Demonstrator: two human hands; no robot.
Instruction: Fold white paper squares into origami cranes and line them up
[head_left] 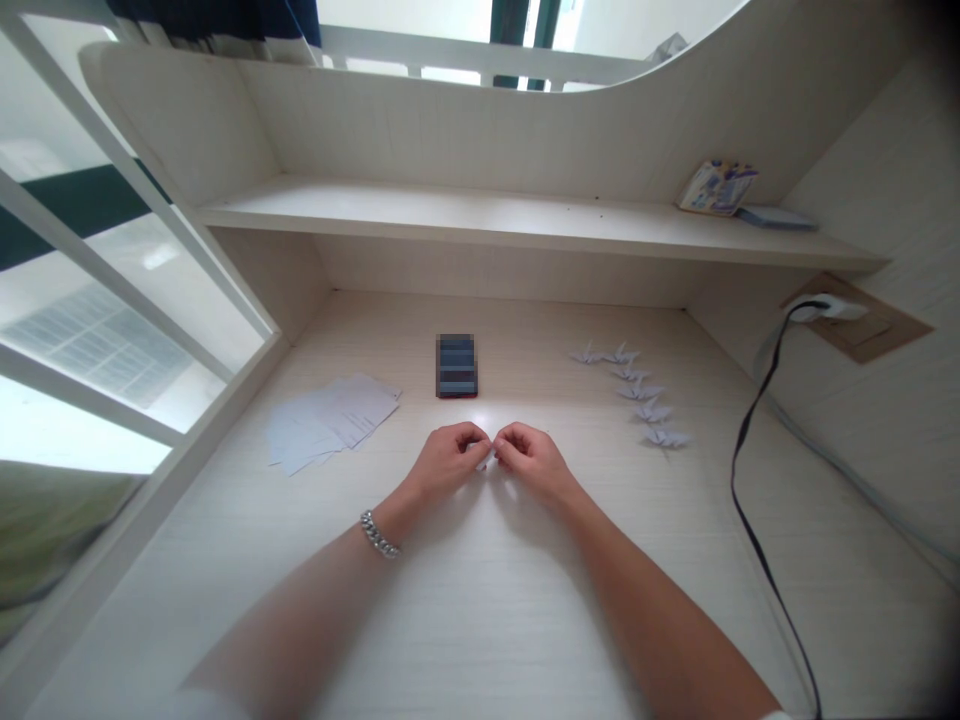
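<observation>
My left hand [450, 455] and my right hand [531, 458] meet over the middle of the desk, fingers pinched. Between them is a small piece of folded white paper [481, 458], mostly hidden by the fingers. A silver chain bracelet [379, 535] circles my left wrist. To the right, several white paper cranes [651, 411] stand in a curved row on the desk. On the left lies a fanned pile of white paper sheets [330, 420]. Just beyond my hands rests a phone [457, 366] with its screen blurred out.
A shelf [465, 215] runs above the back of the desk, with a small patterned box [716, 187] and a flat bluish item [776, 217] at its right. A black cable [739, 480] hangs from the wall socket [862, 318] down the right side. White rails [97, 250] border the left.
</observation>
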